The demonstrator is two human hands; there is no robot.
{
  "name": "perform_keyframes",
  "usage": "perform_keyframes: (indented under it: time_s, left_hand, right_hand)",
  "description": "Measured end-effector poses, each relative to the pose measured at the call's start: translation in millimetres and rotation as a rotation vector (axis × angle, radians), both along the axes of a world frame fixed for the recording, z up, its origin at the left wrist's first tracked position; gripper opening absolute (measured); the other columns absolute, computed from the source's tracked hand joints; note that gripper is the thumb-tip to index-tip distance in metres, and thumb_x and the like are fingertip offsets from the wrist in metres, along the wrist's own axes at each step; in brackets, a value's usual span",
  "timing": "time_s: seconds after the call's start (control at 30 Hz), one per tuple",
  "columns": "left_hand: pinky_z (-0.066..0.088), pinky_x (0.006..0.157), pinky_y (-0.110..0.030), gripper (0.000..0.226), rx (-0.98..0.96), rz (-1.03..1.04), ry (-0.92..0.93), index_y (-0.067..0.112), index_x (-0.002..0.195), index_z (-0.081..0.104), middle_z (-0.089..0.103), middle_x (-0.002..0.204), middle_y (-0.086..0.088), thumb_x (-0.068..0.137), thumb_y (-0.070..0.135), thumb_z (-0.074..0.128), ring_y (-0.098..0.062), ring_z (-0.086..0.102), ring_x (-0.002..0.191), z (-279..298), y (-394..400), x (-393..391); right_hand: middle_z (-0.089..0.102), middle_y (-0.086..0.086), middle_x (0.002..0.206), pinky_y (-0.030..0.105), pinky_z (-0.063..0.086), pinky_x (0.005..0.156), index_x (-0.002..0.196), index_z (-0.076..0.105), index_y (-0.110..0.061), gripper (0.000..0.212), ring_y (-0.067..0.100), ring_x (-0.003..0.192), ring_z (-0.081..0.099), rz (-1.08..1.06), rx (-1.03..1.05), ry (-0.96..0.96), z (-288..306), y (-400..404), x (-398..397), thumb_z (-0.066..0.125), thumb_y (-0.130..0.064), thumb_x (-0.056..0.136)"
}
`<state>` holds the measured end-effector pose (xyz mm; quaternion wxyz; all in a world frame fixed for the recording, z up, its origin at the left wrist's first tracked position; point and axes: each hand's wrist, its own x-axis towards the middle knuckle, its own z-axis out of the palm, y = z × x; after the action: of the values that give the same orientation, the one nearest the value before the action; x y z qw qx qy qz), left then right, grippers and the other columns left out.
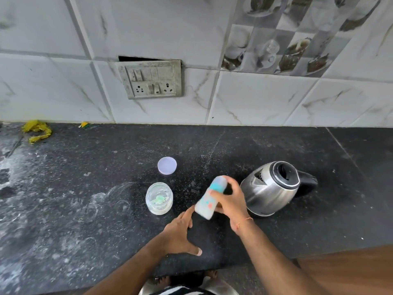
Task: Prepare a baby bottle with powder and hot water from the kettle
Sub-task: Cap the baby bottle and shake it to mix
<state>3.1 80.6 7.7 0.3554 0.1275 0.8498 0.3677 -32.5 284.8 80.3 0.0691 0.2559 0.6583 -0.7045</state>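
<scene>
Looks like the mixing step: right hand is gripping the tilted, blurry white plastic baby bottle, left hand is spreading open just below it, so next it probably needs standing upright on the counter.

Tabletop: black speckled stone, which we find dusted with white smears at its left. On it we list one steel kettle, lid open, right of centre; one open glass jar holding white powder; one pale round lid behind the jar; yellow scraps at the far left by the wall.
</scene>
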Motion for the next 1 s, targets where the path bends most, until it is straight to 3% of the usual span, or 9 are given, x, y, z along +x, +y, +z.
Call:
perform_keyframes:
  time_s: [0.07, 0.2, 0.43, 0.53, 0.63, 0.73, 0.8, 0.9, 1.0]
  left_hand:
    - [0.052, 0.088, -0.021, 0.125, 0.144, 0.109, -0.134, 0.046, 0.169, 0.021, 0.057, 0.125, 0.011, 0.069, 0.063, 0.095, -0.005, 0.063, 0.101, 5.7, 2.9, -3.3]
    - [0.055, 0.088, -0.027, 0.077, 0.379, 0.308, -0.306, 0.036, 0.147, 0.058, 0.075, 0.125, 0.006, 0.085, 0.08, 0.064, -0.003, 0.07, 0.085, 25.1, 6.1, -5.6]
    - [0.056, 0.087, -0.035, 0.056, 0.723, 0.567, -0.537, 0.015, 0.146, 0.061, 0.078, 0.134, -0.01, 0.114, 0.058, 0.046, -0.013, 0.061, 0.076, 47.6, 21.5, 4.7]
    - [0.056, 0.084, -0.033, 0.054, 0.747, 0.644, -0.464, 0.009, 0.139, 0.068, 0.08, 0.127, -0.011, 0.107, 0.052, 0.061, -0.011, 0.06, 0.073, 50.4, 27.4, 3.9]
    - [0.058, 0.084, -0.031, 0.052, 0.737, 0.647, -0.335, 0.012, 0.134, 0.073, 0.079, 0.106, -0.002, 0.098, 0.049, 0.079, -0.009, 0.064, 0.078, 52.6, 33.5, 5.3]
    - [0.06, 0.085, -0.031, 0.055, 0.698, 0.639, -0.199, 0.013, 0.133, 0.069, 0.082, 0.114, -0.004, 0.092, 0.044, 0.087, -0.015, 0.071, 0.095, 52.5, 43.1, 6.2]
    - [0.06, 0.081, -0.033, 0.062, 0.668, 0.68, -0.105, 0.014, 0.128, 0.069, 0.082, 0.113, -0.007, 0.081, 0.047, 0.091, -0.019, 0.071, 0.092, 53.2, 51.9, 7.7]
    - [0.06, 0.072, -0.035, 0.057, 0.566, 0.739, 0.103, 0.02, 0.122, 0.068, 0.08, 0.109, 0.003, 0.078, 0.038, 0.098, -0.015, 0.068, 0.077, 51.7, 62.3, 11.8]
    - [0.061, 0.073, -0.027, 0.056, 0.519, 0.758, 0.218, 0.024, 0.12, 0.066, 0.078, 0.109, 0.008, 0.078, 0.027, 0.102, -0.01, 0.071, 0.079, 52.0, 68.6, 14.5]
  right_hand:
    - [0.072, 0.006, 0.129, 0.053, 0.069, 0.081, 0.138, 0.059, -0.042, 0.061, 0.032, 0.108, 0.079, -0.158, -0.141, -0.006, -0.5, 6.1, -1.3, 0.086, -0.015, 0.091]
    - [0.078, 0.012, 0.127, 0.055, 0.067, 0.092, 0.136, 0.06, -0.044, 0.051, 0.033, 0.109, 0.08, -0.048, -0.188, -0.021, -4.0, 2.8, 7.9, 0.08, -0.018, 0.097]
    - [0.078, 0.01, 0.127, 0.064, 0.055, 0.107, 0.143, 0.058, -0.049, 0.062, 0.036, 0.121, 0.075, 0.114, -0.207, 0.054, 4.3, 5.5, 10.8, 0.074, -0.007, 0.1]
    - [0.077, 0.015, 0.133, 0.065, 0.052, 0.11, 0.149, 0.052, -0.048, 0.059, 0.04, 0.128, 0.071, 0.19, -0.26, 0.066, 13.4, 11.6, 7.2, 0.065, -0.011, 0.106]
    - [0.074, 0.015, 0.14, 0.066, 0.049, 0.115, 0.153, 0.05, -0.043, 0.045, 0.041, 0.133, 0.068, 0.178, -0.382, 0.04, 24.6, 17.1, 4.1, 0.057, -0.04, 0.108]
    - [0.067, 0.014, 0.15, 0.069, 0.043, 0.12, 0.153, 0.054, -0.042, 0.06, 0.047, 0.134, 0.065, 0.095, -0.586, -0.055, 22.9, 18.2, 0.0, 0.055, -0.067, 0.099]
    - [0.065, 0.016, 0.152, 0.069, 0.04, 0.121, 0.154, 0.054, -0.04, 0.073, 0.049, 0.134, 0.065, 0.072, -0.699, -0.109, 17.1, 18.4, -2.7, 0.054, -0.079, 0.093]
    - [0.065, 0.02, 0.151, 0.065, 0.041, 0.121, 0.153, 0.052, -0.034, 0.08, 0.047, 0.139, 0.062, 0.064, -0.82, -0.123, 18.9, 16.5, -1.6, 0.053, -0.082, 0.089]
    - [0.072, 0.017, 0.142, 0.064, 0.045, 0.118, 0.152, 0.056, -0.027, 0.065, 0.041, 0.136, 0.066, 0.058, -0.754, -0.088, 20.3, 15.5, -3.6, 0.058, -0.063, 0.098]
